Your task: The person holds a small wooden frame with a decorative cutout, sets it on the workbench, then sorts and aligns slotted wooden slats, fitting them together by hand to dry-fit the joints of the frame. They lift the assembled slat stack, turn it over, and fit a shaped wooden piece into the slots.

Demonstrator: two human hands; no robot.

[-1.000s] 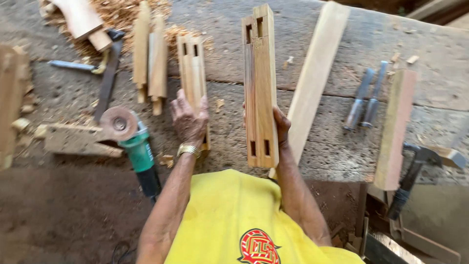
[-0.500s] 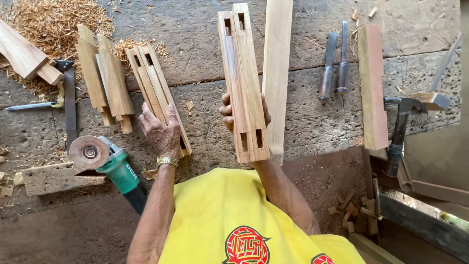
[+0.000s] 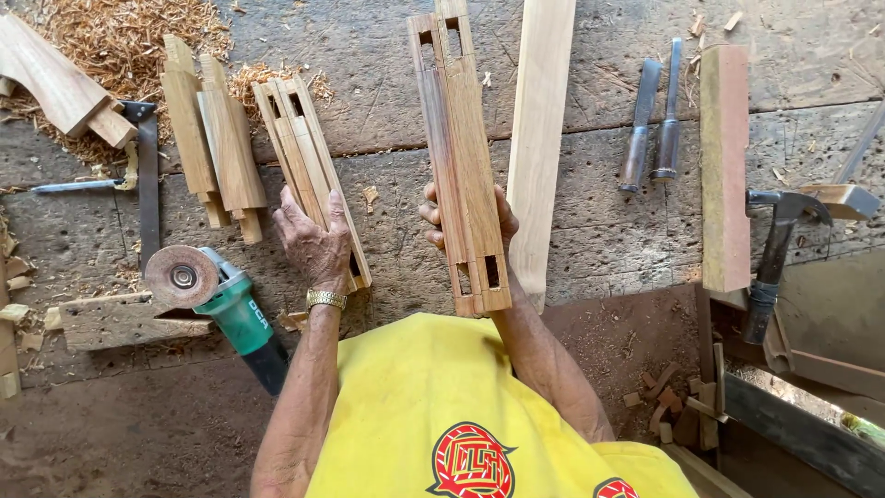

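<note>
My right hand grips a long wooden post with rectangular mortise holes at both ends and holds it upright above the workbench. My left hand rests on a pair of slotted wooden pieces that lie flat on the grey workbench. A gold watch sits on my left wrist. Next to that hand, on the left, lies a green angle grinder with a sanding disc.
Two tenoned wooden pieces lie further left, beside wood shavings and a square. A pale plank lies right of the post. Two chisels, a reddish wooden bar and a hammer lie at the right.
The view has shifted, so everything sits further right and lower in frame. My right hand still holds the post upright and my left hand stays on the slotted pieces.
</note>
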